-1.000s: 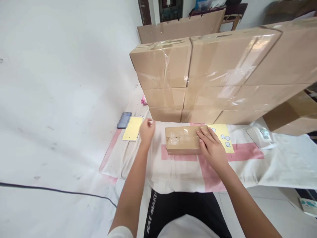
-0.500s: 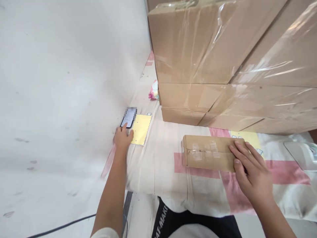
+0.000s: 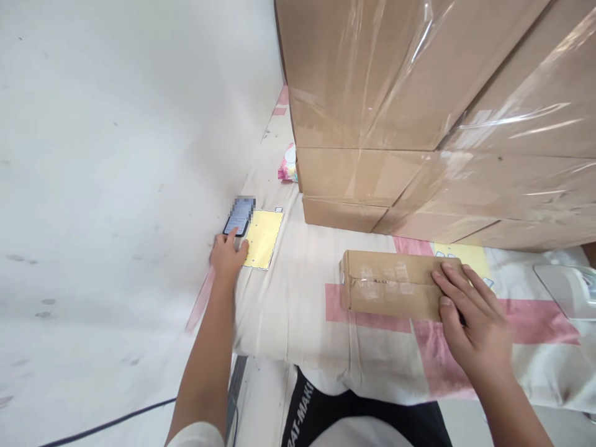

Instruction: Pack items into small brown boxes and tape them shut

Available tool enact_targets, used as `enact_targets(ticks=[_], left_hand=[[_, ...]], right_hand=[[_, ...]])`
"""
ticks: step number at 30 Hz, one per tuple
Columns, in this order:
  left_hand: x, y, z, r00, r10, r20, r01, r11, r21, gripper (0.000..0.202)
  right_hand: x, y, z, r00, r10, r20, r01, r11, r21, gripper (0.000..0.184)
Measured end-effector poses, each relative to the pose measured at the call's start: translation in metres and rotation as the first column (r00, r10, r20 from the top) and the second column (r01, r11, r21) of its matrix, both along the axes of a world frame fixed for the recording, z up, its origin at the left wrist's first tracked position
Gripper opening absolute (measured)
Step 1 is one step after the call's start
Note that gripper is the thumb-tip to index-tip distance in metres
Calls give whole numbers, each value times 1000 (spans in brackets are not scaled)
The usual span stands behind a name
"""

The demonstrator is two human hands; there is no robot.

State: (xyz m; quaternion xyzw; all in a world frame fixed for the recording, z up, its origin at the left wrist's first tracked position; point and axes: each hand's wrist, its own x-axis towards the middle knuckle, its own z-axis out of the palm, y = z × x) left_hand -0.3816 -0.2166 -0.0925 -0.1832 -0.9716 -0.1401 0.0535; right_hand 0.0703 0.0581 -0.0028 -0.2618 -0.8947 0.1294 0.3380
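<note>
A smartphone with a lit, partly blurred screen lies on the cloth beside the wall. My left hand rests at its lower end, one finger touching the screen and the thumb apart; it grips nothing. On the right, a long brown cardboard box lies flat on the cloth, with strips of clear tape across its top. My right hand lies over the right end of this box, fingers stretched along its top and thumb at the near side.
Tall stacked cartons under clear wrap stand behind the box. A white wall rises along the left. A colourful wipes-like packet sits by the cartons, and a white object lies far right. The patterned cloth covers the surface.
The view has shifted slightly. My left finger is still at the phone's screen, and my right hand stays on the cardboard box, which has not visibly moved.
</note>
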Motion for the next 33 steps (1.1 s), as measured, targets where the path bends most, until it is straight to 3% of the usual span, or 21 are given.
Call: enact_targets(ticks=[18, 33], left_hand=[[2, 0, 0, 1000, -1, -16, 2, 998, 68, 66], [2, -1, 1, 1000, -1, 6, 1, 999, 32, 57]], right_hand=[[4, 0, -1, 1000, -11, 18, 11, 1000, 12, 41], [2, -2, -1, 1000, -15, 14, 15, 1000, -1, 41]])
